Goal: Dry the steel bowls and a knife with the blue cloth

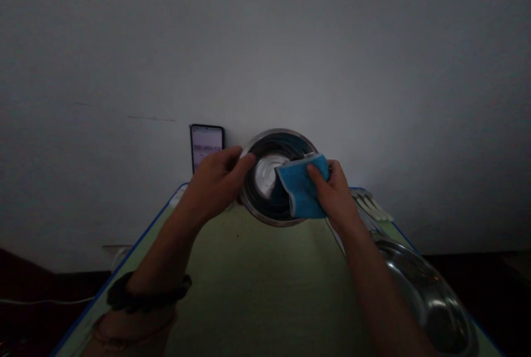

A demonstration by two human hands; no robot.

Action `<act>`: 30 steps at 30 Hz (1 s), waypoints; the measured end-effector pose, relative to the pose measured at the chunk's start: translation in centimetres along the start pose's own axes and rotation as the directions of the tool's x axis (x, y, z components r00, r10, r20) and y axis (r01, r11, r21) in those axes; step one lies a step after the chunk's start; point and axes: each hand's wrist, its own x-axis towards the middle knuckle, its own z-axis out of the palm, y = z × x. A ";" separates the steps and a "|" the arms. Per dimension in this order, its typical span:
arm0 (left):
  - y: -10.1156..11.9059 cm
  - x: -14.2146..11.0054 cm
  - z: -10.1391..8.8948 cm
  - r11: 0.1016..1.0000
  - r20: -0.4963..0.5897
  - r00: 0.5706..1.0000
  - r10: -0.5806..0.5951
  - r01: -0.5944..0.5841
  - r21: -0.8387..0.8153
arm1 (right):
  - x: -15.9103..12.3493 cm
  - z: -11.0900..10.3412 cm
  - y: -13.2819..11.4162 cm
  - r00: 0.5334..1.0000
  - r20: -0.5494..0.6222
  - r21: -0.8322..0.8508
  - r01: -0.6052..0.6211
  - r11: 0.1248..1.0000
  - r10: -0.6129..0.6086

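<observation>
A round steel bowl (265,177) is tipped up toward me above the far end of a pale green table (257,290). My left hand (215,182) grips the bowl's left rim with fingers closed on it. My right hand (336,193) holds a folded blue cloth (301,188) pressed against the bowl's right inner side, thumb on top of the cloth. The cloth hides part of the bowl's right rim.
A phone (206,145) with a lit screen leans on the white wall behind the table. A second steel bowl (431,296) sits at the table's right edge under my right forearm. Pale utensils (373,206) lie at the far right corner. A white cable (41,300) runs at left.
</observation>
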 end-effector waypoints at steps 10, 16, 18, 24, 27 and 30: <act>-0.9 -0.2 -0.2 0.957 0.329 0.939 0.100 -0.182 0.227 | -0.3 -1.7 -1.4 0.896 0.359 -0.098 0.313 0.945 -0.260; -0.1 -0.6 -0.4 0.960 0.479 0.871 0.106 -0.215 0.179 | -0.7 -1.7 -2.3 0.850 0.454 -0.111 0.351 0.930 -0.267; 0.0 -0.6 -0.2 0.961 0.541 0.833 0.121 -0.235 0.147 | -1.1 -1.4 -2.8 0.816 0.510 -0.114 0.377 0.919 -0.271; -0.3 -0.3 0.0 0.970 0.420 0.894 0.158 -0.221 0.105 | -1.2 -0.2 -2.3 0.919 0.276 -0.143 0.329 0.934 -0.281; -0.5 -0.1 -0.1 0.987 0.209 0.973 0.102 -0.126 0.105 | -0.8 0.2 -1.4 0.975 0.027 -0.115 0.222 0.968 -0.220; -0.4 0.1 0.1 0.999 -0.014 1.000 0.016 -0.015 0.052 | -0.6 0.4 -1.0 0.992 -0.048 0.021 0.116 0.993 -0.115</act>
